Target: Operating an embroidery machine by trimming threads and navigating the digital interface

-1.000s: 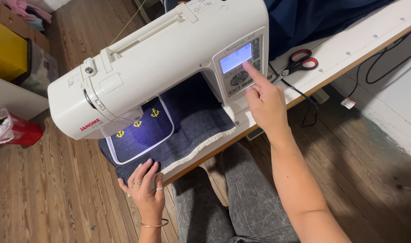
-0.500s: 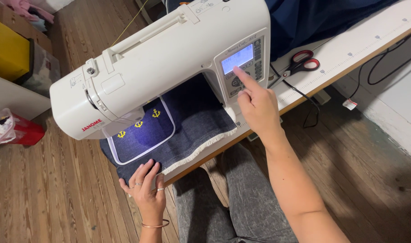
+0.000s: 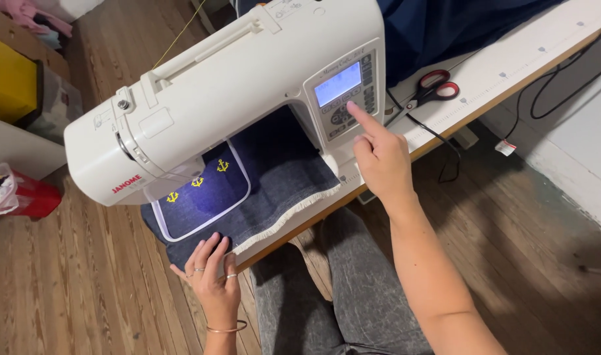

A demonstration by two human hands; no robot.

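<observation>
Pointing right hand (image 3: 379,158), index finger out and the rest curled, at white embroidery machine (image 3: 235,85) buttons at 11 o'clock; left hand (image 3: 212,273), fingers together, flat steadying dark blue hooped denim (image 3: 274,171).

Red-handled scissors (image 3: 432,90) lie on the white table (image 3: 511,62) beside dark blue cloth (image 3: 445,26), black cables (image 3: 563,85) trail over its edge, and a yellow bin (image 3: 8,82) and what looks like a red bag (image 3: 24,197) sit on the wooden floor (image 3: 70,296).
</observation>
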